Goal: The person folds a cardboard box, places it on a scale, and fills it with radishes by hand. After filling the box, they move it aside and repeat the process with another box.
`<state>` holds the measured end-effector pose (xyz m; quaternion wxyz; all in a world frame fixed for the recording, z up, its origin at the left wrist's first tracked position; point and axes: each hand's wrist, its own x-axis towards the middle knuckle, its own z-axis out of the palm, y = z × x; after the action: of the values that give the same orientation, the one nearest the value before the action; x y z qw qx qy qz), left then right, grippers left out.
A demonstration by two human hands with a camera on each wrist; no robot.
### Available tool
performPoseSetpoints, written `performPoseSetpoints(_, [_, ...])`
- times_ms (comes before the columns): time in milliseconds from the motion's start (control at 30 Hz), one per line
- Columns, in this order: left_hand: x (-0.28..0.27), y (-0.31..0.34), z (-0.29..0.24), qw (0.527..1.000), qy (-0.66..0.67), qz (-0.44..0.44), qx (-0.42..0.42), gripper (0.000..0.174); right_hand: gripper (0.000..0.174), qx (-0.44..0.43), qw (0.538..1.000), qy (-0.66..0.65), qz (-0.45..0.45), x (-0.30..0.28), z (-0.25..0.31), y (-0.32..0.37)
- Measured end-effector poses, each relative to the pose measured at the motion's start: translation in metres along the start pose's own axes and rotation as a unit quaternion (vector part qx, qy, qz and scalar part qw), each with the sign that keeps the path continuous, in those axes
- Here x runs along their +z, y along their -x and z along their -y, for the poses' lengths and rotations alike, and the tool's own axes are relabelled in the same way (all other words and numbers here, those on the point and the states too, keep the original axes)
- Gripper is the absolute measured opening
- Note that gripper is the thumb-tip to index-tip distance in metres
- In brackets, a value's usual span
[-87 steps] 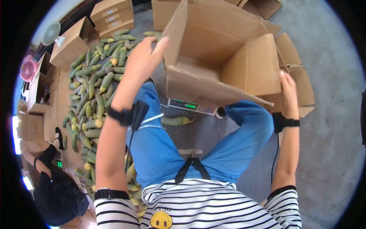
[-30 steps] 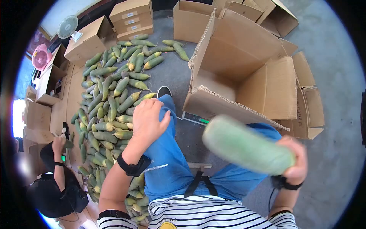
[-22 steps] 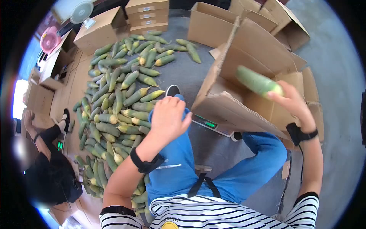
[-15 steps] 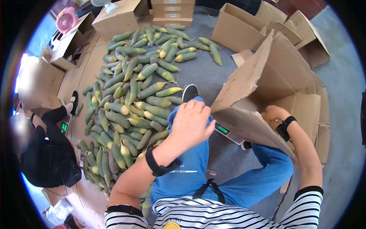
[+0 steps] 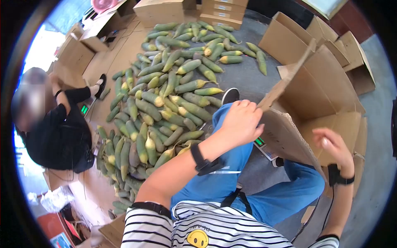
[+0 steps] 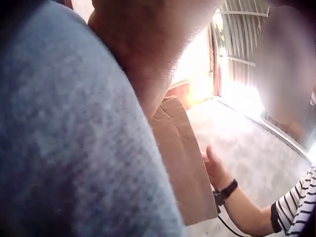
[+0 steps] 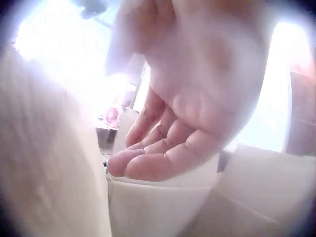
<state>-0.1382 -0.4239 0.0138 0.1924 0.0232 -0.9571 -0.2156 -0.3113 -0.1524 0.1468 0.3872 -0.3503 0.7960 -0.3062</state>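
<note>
In the head view my left hand (image 5: 242,124) rests on the left knee of the blue jeans (image 5: 219,169), fingers relaxed, beside the near flap of a cardboard box (image 5: 331,136). Over the near right part of that box is my right hand (image 5: 334,146), with nothing in it. The right wrist view shows the same right hand (image 7: 182,108) with palm bare and fingers loosely bent. Most of the box's floor is hidden behind its near wall. A pile of long green radishes (image 5: 151,108) spreads over the floor to the left.
The box stands over a scale (image 5: 264,149) with a green display. Several cardboard boxes (image 5: 285,35) stand at the back right, and a stack of flat cartons (image 5: 223,12) at the back. Another person (image 5: 58,128) in black sits at the far left beside another scale (image 5: 84,109).
The right hand picked up the box's flap side earlier, then carried a green radish into the box and came up without it. The left hand went from the flap to the knee. The view swung left.
</note>
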Motion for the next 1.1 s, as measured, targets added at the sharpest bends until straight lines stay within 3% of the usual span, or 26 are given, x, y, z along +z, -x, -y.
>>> performPoseSetpoints(133, [-0.004, 0.003, 0.003, 1.000, 0.013, 0.024, -0.008, 0.031, 0.043, -0.035, 0.993, 0.105, -0.045, 0.043, 0.017, 0.041])
performPoseSetpoints(200, [-0.006, 0.009, 0.004, 0.999, 0.037, 0.031, -0.009, 0.032, 0.042, -0.015, 0.976, 0.165, -0.138, 0.061, 0.006, 0.050])
performPoseSetpoints(300, [-0.009, 0.022, 0.002, 0.995, 0.095, 0.012, -0.004, 0.039, 0.043, -0.006, 0.967, 0.174, -0.187, 0.081, 0.005, 0.063])
performPoseSetpoints(467, [0.000, 0.041, -0.013, 0.994, 0.102, -0.016, -0.027, 0.059, 0.044, -0.053, 0.923, 0.337, -0.176, 0.098, 0.028, 0.070])
performPoseSetpoints(667, [0.016, 0.028, -0.033, 0.994, 0.106, 0.017, -0.022, 0.061, 0.022, 0.034, 0.907, 0.328, -0.262, 0.096, -0.009, 0.064])
performPoseSetpoints(833, [0.019, 0.033, -0.036, 0.992, 0.127, 0.014, -0.001, 0.061, 0.016, 0.014, 0.901, 0.303, -0.309, 0.101, -0.020, 0.058])
performPoseSetpoints(900, [0.016, 0.041, -0.024, 0.966, 0.258, -0.010, -0.009, 0.057, 0.016, 0.001, 0.899, 0.305, -0.313, 0.107, -0.020, 0.057])
performPoseSetpoints(967, [0.004, 0.054, 0.005, 0.953, 0.292, 0.021, -0.075, 0.048, 0.015, -0.001, 0.894, 0.311, -0.323, 0.110, -0.018, 0.056])
performPoseSetpoints(1000, [-0.008, 0.064, 0.022, 0.941, 0.284, 0.075, -0.166, 0.045, 0.015, 0.004, 0.894, 0.311, -0.322, 0.111, -0.019, 0.056])
performPoseSetpoints(1033, [-0.013, 0.077, 0.044, 0.951, 0.236, 0.088, -0.179, 0.042, 0.016, 0.000, 0.893, 0.312, -0.324, 0.111, -0.019, 0.056])
performPoseSetpoints(1067, [0.017, 0.110, 0.088, 0.964, 0.136, 0.103, -0.203, 0.038, 0.016, -0.004, 0.892, 0.312, -0.326, 0.111, -0.020, 0.056])
performPoseSetpoints(1100, [0.016, 0.128, 0.114, 0.938, 0.055, 0.198, -0.280, 0.035, 0.016, -0.002, 0.893, 0.311, -0.325, 0.110, -0.020, 0.056])
